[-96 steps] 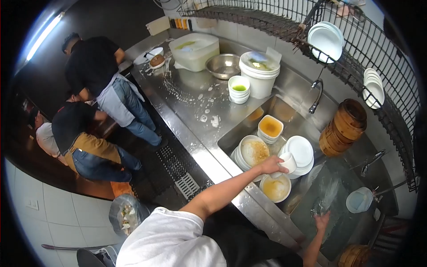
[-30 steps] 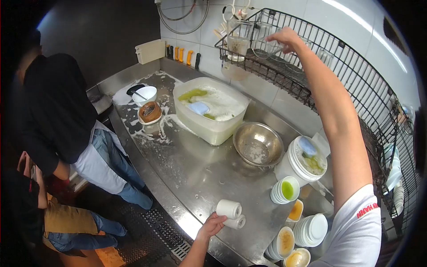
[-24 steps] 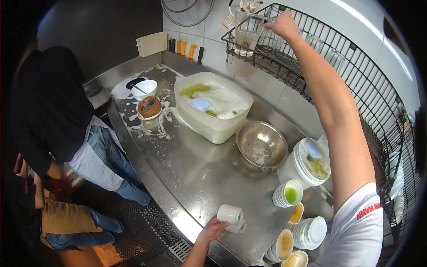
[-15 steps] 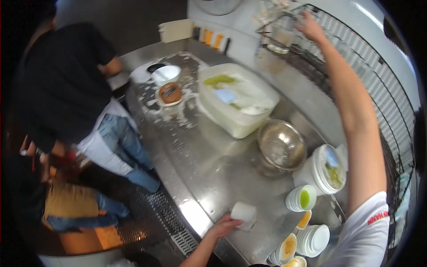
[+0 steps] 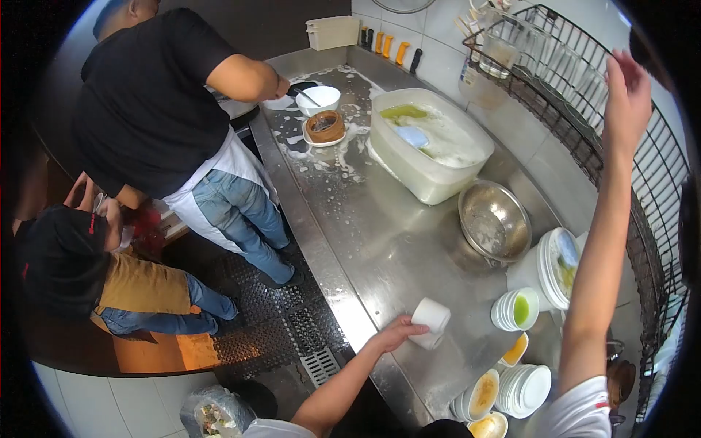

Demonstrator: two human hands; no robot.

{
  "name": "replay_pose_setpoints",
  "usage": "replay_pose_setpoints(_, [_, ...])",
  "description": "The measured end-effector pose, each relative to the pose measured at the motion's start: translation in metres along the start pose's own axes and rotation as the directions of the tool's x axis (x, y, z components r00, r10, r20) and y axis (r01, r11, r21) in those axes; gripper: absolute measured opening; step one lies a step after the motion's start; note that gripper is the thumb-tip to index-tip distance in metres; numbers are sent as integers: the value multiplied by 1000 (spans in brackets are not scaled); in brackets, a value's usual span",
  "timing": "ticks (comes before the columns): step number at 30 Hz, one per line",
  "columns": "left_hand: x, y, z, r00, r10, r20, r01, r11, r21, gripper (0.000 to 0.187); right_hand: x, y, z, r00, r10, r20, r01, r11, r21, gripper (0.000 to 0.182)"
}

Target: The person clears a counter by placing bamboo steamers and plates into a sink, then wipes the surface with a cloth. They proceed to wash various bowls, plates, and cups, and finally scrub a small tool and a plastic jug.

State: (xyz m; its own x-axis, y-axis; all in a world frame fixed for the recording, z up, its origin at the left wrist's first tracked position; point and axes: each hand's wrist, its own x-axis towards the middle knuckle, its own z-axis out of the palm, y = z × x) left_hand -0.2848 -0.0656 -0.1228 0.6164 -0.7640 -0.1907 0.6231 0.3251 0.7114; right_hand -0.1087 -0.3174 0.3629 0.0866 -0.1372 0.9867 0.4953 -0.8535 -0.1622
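My left hand (image 5: 396, 334) grips a white cup (image 5: 432, 314) lying tilted low over the steel counter; a second white piece seems to sit under or inside it. Up at the right, my right hand (image 5: 628, 102) is raised in front of the wire rack (image 5: 555, 14), fingers stretched upward, with nothing seen in it. Clear glasses (image 5: 504, 51) stand in that rack. Nearest to my left hand are stacked white cups (image 5: 505, 312) with green inside, plus a stack of white bowls (image 5: 527, 390).
A plastic tub (image 5: 438, 175) holds soapy water, a blue sponge and green scrubbers. A metal bowl (image 5: 496, 219) and white bucket (image 5: 533, 266) stand beside it. Food-stained bowls (image 5: 482, 394) sit at the near edge. Two people (image 5: 161, 109) work at the left; a bin (image 5: 212, 412) is below.
My right hand has come away from the glasses and moved right along the rack. My left hand still holds the white cup. The view has shifted, showing more of the people.
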Motion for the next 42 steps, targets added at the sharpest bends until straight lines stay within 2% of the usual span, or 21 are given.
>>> replay_pose_setpoints(1, [0, 2, 4, 999, 42, -4, -41, 999, 27, 36, -26, -32, -22, 997, 45, 70, -51, 994, 100, 31])
replay_pose_setpoints(3, [5, 4, 1, 999, 26, 22, -27, 999, 26, 35, -96, -84, -46, 916, 242, 321, -354, 863, 360, 13])
replay_pose_setpoints(4, [5, 2, 3, 999, 20, 33, -21, 999, 29, 35, -124, -96, -64, 839, 148, 524, -254, 958, 136, 14])
replay_pose_setpoints(5, [7, 3, 8, 999, 31, 20, -32, 999, 27, 35, -158, -108, -79, 624, 237, 745, -418, 906, 61, 22])
replay_pose_setpoints(6, [8, 10, 16, 998, 39, 40, -40, 999, 36, 35, -187, -111, -95, 331, 219, 918, -483, 875, -35, 34])
replay_pose_setpoints(7, [5, 19, 29, 997, 45, 59, -48, 998, 43, 35, -220, -100, -108, 249, 35, 968, -400, 914, 70, 50])
replay_pose_setpoints(9, [1, 37, 58, 993, 54, 104, -59, 997, 41, 35, -262, -105, -142, 57, 47, 997, -398, 917, -21, 62])
replay_pose_setpoints(16, [0, 49, 124, 978, 43, 206, -49, 998, 24, 33, -251, -138, -213, 94, 260, 961, -451, 872, -192, 69])
replay_pose_setpoints(17, [1, 50, 134, 978, 46, 203, -59, 997, 56, 33, -252, -136, -222, 182, 236, 955, -385, 910, -152, 69])
replay_pose_setpoints(20, [0, 54, 169, 957, 45, 285, -84, 988, 126, 36, -235, -141, -250, 294, 257, 921, -300, 939, -166, 70])
replay_pose_setpoints(23, [-3, 58, 202, 942, 168, 292, -183, 983, 23, 40, -205, -144, -281, 479, 285, 831, -228, 954, -195, 68])
replay_pose_setpoints(26, [-8, 69, 215, 949, 182, 257, -170, 983, -67, 40, -150, -138, -328, 663, 390, 639, -240, 919, -312, 62])
replay_pose_setpoints(28, [-9, 67, 212, 958, 189, 215, -176, 981, -76, 36, -103, -126, -359, 817, 346, 461, -164, 906, -390, 60])
replay_pose_setpoints(30, [-8, 61, 205, 974, 169, 148, -161, 985, -64, 33, -60, -100, -386, 890, 299, 345, -60, 825, -562, 57])
replay_pose_setpoints(32, [-8, 56, 208, 983, 145, 112, -139, 989, -57, 29, -24, -52, -411, 827, 305, 472, 127, 717, -686, 52])
replay_pose_setpoints(34, [-9, 51, 207, 988, 124, 90, -120, 992, -44, 25, -6, -8, -415, 719, 433, 544, 177, 643, -745, 50])
replay_pose_setpoints(36, [-5, 45, 209, 991, 110, 79, -108, 994, -29, 22, 12, 17, -406, 413, 668, 619, 198, 597, -777, 52])
replay_pose_setpoints(37, [-7, 45, 216, 990, 122, 65, -124, 992, 27, 22, 18, 11, -395, 248, 795, 554, 125, 541, -832, 45])
replay_pose_setpoints(38, [-11, 48, 223, 993, 92, 80, -94, 995, 17, 23, 26, 0, -383, 168, 808, 565, 248, 520, -818, 47])
replay_pose_setpoints(40, [-3, 40, 222, 978, 165, 127, -168, 986, 13, 24, 29, 68, -399, 35, 851, 524, 280, 495, -823, 47])
replay_pose_setpoints(42, [4, 43, 232, 963, 203, 179, -205, 979, -9, 24, 28, 119, -417, 15, 738, 674, 525, 568, -634, 44])
